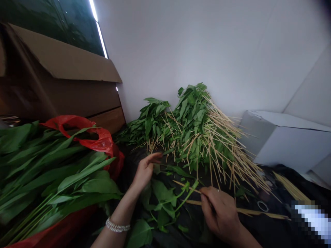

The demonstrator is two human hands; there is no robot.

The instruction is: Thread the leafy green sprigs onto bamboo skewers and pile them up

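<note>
My left hand (145, 169), a bead bracelet (117, 226) on its wrist, reaches forward with curled fingers that pinch a green leaf (156, 168) at the edge of the skewered pile. My right hand (219, 210) is closed around bamboo skewers (258, 212) that stick out to the right; a thin one points left through a leafy stem (186, 194). Loose green leaves (161, 196) lie on the black surface between both hands. Behind them rises a heap of leaves threaded on skewers (199, 137).
A red plastic bag (103, 141) full of long-stemmed greens (51, 172) fills the left. A brown cardboard box (64, 86) stands behind it. A white box (287, 141) sits at the right, with more loose skewers (292, 187) beside it. A white wall is behind.
</note>
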